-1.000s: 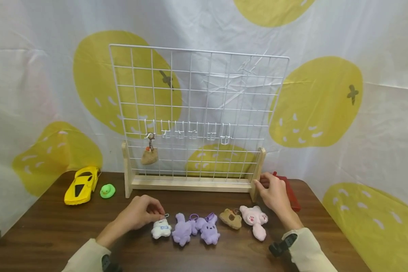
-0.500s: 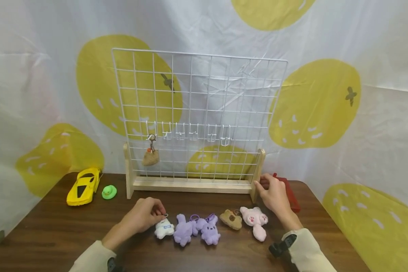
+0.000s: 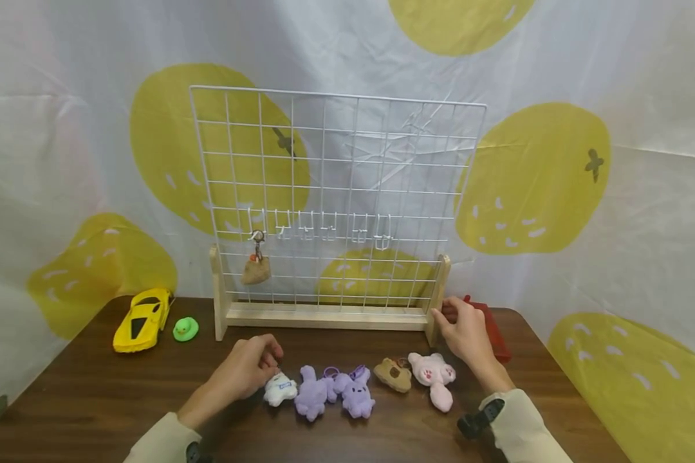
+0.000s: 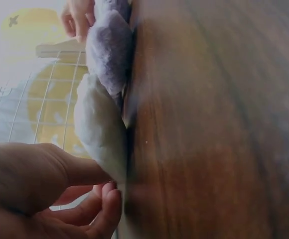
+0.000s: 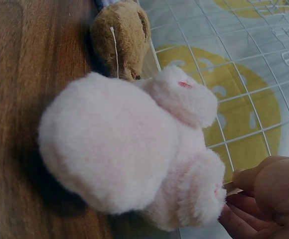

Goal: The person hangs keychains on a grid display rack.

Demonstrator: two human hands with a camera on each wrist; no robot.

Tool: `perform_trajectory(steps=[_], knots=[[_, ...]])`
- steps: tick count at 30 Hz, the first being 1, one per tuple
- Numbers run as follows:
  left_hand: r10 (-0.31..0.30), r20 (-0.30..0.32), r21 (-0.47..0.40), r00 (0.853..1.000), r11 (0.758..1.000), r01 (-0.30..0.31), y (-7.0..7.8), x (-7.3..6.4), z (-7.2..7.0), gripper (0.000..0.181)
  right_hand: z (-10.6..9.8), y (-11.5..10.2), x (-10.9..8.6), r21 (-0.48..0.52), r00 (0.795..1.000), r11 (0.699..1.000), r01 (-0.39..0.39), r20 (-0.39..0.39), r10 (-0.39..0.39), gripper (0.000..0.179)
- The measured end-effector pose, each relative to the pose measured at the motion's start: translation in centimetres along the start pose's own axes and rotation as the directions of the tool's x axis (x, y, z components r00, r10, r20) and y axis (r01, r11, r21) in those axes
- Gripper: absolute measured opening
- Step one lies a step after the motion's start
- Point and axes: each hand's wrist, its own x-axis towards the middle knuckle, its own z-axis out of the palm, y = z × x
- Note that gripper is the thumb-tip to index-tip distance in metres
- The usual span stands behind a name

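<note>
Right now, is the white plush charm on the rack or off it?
Off: the white plush charm lies on the table in front of the wire rack, pinched by the left hand.

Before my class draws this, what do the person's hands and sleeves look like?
The left hand and right hand wear no gloves. The left sleeve and right sleeve are plain cream. The right wrist device is black and blocky; the left wrist device, partly out of frame, looks dark.

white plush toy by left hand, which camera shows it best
Head view: the white plush toy shows its blue mark, though the left hand hides part of its top. The left wrist view is closer but side-on and hazy, no mark visible; the right wrist view doesn't show it.
</note>
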Motion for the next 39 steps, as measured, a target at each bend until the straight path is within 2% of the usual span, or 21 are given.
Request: perform_trajectory(steps=[2, 3, 4, 9, 10, 13, 20, 25, 30, 35, 39], knots=[[-0.004, -0.014, 0.006, 1.0, 1.0, 0.005, -0.2, 0.0, 0.1, 0.022, 0.0, 0.0, 0.0, 0.001, 1.0, 1.0, 0.0, -0.001, 0.0, 0.022], [0.023, -0.032, 0.037, 0.999, 0.999, -0.021, -0.6, 0.1, 0.2, 0.022, 0.0, 0.0, 0.0, 0.001, 1.0, 1.0, 0.0, 0.0, 0.0, 0.022], [0.02, -0.044, 0.065, 0.999, 0.998, -0.017, -0.6, 0.0, 0.2, 0.022, 0.1, 0.1, 0.0, 0.001, 1.0, 1.0, 0.001, 0.001, -0.001, 0.022], [-0.041, -0.093, 0.182, 0.995, 0.982, 0.057, 0.0, -0.3, -0.2, 0.027, 0.1, 0.1, 0.1, -0.003, 1.0, 1.0, 0.007, -0.002, -0.007, 0.022], [-0.076, -0.092, 0.183, 0.993, 0.979, 0.092, 0.5, -0.4, -0.5, 0.028, 0.1, 0.0, 0.1, -0.004, 1.0, 1.0, 0.008, -0.003, -0.008, 0.023], [-0.086, -0.101, 0.202, 0.991, 0.974, 0.105, 1.0, -0.6, -0.7, 0.03, 0.1, 0.0, 0.2, -0.007, 1.0, 1.0, 0.01, -0.005, -0.01, 0.023], [-0.022, -0.102, 0.218, 0.995, 0.975, 0.043, 1.3, -0.5, -0.8, 0.023, 0.1, 0.0, 0.2, -0.007, 1.0, 1.0, 0.013, -0.007, -0.013, 0.022], [0.01, -0.017, 0.142, 1.0, 0.99, -0.008, 1.1, -0.2, -0.7, 0.023, 0.0, 0.0, 0.2, -0.005, 1.0, 1.0, 0.011, -0.012, -0.011, 0.022], [0.045, 0.06, 0.077, 0.997, 0.996, -0.05, 0.8, -0.1, -0.6, 0.026, 0.0, -0.1, 0.0, -0.004, 1.0, 1.0, 0.004, -0.009, -0.004, 0.022], [0.066, 0.066, 0.096, 0.996, 0.993, -0.072, 0.4, -0.1, -0.4, 0.023, 0.0, -0.1, 0.0, -0.001, 1.0, 1.0, 0.007, -0.012, -0.007, 0.021], [0.114, 0.066, 0.101, 0.991, 0.988, -0.12, 0.3, 0.0, -0.9, 0.02, 0.1, -0.1, -0.1, -0.001, 1.0, 1.0, 0.009, -0.016, -0.009, 0.021]])
